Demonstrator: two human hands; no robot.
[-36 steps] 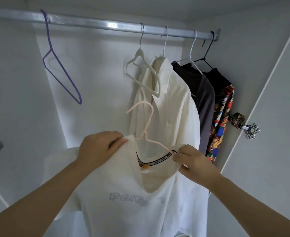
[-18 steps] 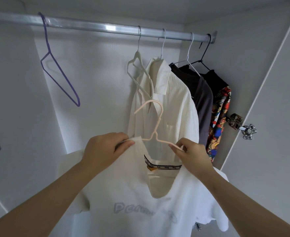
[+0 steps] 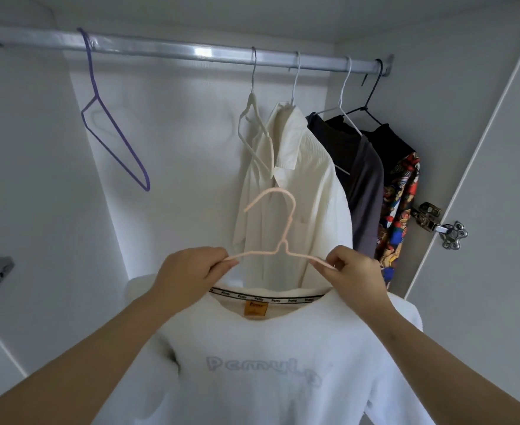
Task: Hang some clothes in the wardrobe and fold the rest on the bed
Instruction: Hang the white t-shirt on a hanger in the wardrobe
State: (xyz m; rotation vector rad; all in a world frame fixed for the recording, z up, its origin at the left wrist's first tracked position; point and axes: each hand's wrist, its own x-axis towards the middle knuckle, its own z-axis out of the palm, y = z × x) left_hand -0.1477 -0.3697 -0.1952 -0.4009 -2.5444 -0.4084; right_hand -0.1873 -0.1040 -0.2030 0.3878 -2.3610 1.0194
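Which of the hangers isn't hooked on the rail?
The pink hanger, pinched at its shoulders by the left hand and right hand; the others all hook over the rail.

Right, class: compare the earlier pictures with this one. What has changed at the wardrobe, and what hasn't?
The left hand and right hand moved off the white T-shirt and now pinch the pink hanger by its arms. The hanger rose and levelled. The rail and clothes hung on it stayed put.

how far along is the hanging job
Done: cream shirt, grey top and patterned garment hang on the rail. In hand: left hand and right hand pinch the pink hanger carrying the white t-shirt, below the rail. Left: hooking it on; folding isn't in view.
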